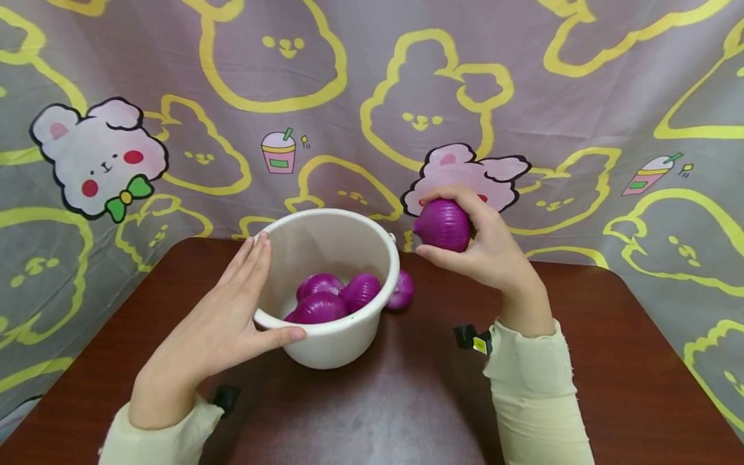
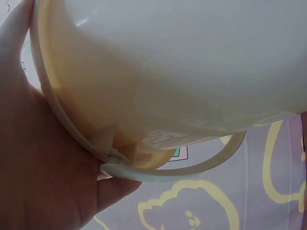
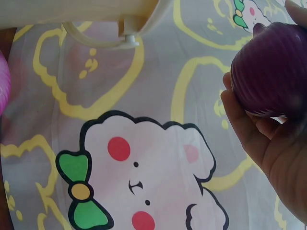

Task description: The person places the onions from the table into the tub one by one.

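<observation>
A white bucket (image 1: 334, 349) stands on the table with purple onions (image 1: 316, 308) inside; three are visible. My left hand (image 1: 223, 323) rests against the left of its rim, fingers straight and thumb stretched along the front edge. In the left wrist view the bucket's handle (image 2: 201, 168) hangs beside that hand. Up to the right of the bucket, my right hand (image 1: 482, 245) grips another purple onion (image 1: 444, 225) between thumb and fingers, apart from the rim. One more onion (image 1: 401, 290) lies on the table by the bucket's right side, partly hidden behind it.
The dark brown wooden table (image 1: 599, 361) has rounded far corners. Behind it hangs a grey-pink curtain (image 1: 349, 58) with yellow bear outlines and cartoon rabbits. A small black device (image 1: 465, 336) sits at the right cuff, another (image 1: 227, 399) at the left.
</observation>
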A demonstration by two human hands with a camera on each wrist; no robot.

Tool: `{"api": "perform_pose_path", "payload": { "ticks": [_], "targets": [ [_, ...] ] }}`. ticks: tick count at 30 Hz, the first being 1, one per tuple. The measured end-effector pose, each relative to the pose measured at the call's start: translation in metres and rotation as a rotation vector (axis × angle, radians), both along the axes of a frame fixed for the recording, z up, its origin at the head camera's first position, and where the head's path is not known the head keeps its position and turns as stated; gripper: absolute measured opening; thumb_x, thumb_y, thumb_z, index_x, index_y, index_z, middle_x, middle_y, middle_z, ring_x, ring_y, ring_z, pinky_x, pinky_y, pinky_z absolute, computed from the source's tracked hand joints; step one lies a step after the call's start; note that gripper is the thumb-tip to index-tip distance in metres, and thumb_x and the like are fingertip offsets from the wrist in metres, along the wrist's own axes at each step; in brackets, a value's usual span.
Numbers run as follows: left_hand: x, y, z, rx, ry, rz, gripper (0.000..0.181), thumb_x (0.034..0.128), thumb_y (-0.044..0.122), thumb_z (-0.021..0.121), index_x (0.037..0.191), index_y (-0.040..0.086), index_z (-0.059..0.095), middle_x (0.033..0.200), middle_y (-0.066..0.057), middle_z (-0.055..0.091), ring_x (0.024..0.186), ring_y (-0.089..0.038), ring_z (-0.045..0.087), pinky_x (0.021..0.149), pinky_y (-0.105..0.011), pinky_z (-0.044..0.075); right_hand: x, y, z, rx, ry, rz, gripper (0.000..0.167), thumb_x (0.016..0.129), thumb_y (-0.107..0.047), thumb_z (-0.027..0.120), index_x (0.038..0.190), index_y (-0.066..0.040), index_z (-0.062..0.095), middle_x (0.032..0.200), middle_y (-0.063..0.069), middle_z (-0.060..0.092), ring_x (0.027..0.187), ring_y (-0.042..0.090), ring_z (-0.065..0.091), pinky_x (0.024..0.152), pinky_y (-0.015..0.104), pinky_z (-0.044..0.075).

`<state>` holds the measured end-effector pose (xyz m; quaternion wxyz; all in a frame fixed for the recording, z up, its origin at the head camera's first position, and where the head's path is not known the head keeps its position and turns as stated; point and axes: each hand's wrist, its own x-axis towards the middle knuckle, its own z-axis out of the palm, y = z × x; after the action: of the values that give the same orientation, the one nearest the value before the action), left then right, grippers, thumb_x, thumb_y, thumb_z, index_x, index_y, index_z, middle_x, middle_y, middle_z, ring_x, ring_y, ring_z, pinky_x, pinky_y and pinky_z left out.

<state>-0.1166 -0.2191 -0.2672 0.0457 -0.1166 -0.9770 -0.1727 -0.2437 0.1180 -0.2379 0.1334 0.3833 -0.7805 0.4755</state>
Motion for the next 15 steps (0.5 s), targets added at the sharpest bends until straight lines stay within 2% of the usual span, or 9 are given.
{"api": "perform_pose_path", "payload": {
  "ticks": [7,15],
  "targets": [
    [0.001,-0.001,0.0,0.008,0.002,-0.004,0.123,0.0786,0.072,0.066,0.159,0.003,0.003,0.169,-0.008,-0.002,0.156,-0.034,0.005,0.12,-0.059,0.024,0.001,-0.012,-0.001,-0.029,-0.022,0.073,0.058,0.07,-0.001,0.086,0.122,-0.01,0.062,0.12,0.0,0.063,0.094,0.016,0.064,0.079,0.025,0.057],
    [0.001,-0.001,-0.001,0.011,0.006,-0.012,0.123,0.0789,0.071,0.066,0.159,0.003,0.002,0.169,-0.008,-0.003,0.156,-0.035,0.006,0.121,-0.058,0.023,0.0,-0.024,-0.001,-0.05,0.008,0.14,0.059,0.069,-0.001,0.087,0.121,-0.007,0.06,0.118,0.003,0.061,0.101,0.017,0.061,0.08,0.029,0.058]
  ]
}}
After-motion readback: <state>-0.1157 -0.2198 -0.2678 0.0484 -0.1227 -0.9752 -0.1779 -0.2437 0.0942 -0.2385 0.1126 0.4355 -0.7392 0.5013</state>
